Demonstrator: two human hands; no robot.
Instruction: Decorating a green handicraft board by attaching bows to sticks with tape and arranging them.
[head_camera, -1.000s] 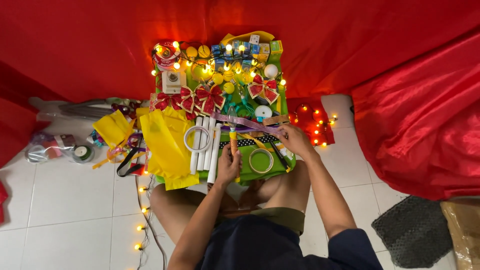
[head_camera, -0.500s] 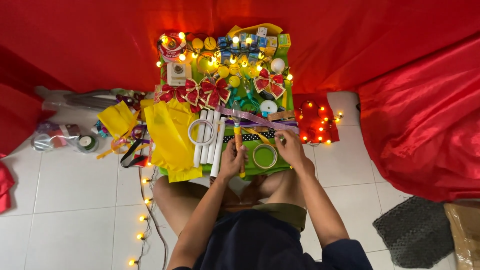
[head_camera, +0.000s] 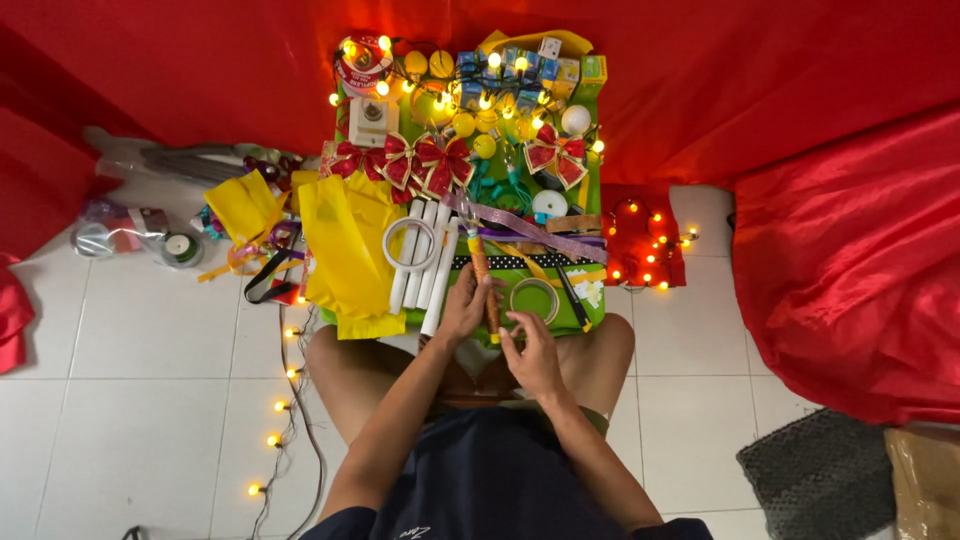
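Red cloth (head_camera: 200, 60) fills the whole top of the frame and bulges down the right side, over a floor of white tiles (head_camera: 130, 400). In the centre lies a green board (head_camera: 590, 110) crowded with craft goods. At its left edge is a sheet of yellow fabric (head_camera: 350, 250), and further left, on the floor, a smaller yellow bundle (head_camera: 245, 205). Beside the yellow sheet stand four white tubes (head_camera: 425, 260) side by side with a white ring (head_camera: 410, 243) across them. A glittery purple ribbon (head_camera: 530, 228) runs slantwise across the board's middle. Red bows (head_camera: 420, 160) sit in a row in the upper half, among lit yellow bulbs. Small blue and yellow boxes (head_camera: 530, 65) cluster at the top centre, a square cream package (head_camera: 372, 120) stands at the upper left, and a round red roll (head_camera: 360, 58) is above it. A clear bag (head_camera: 130, 230) lies at the far left.

The left hand (head_camera: 465, 305) is curled around a slim brown stick (head_camera: 483, 275) in the lower middle of the board, holding it upright along the frame. The right hand (head_camera: 530, 350) is just beside the stick's lower end, fingers narrowly pinched; whether it grips the stick I cannot tell. A clear tape ring (head_camera: 535, 298) lies just right of the stick.
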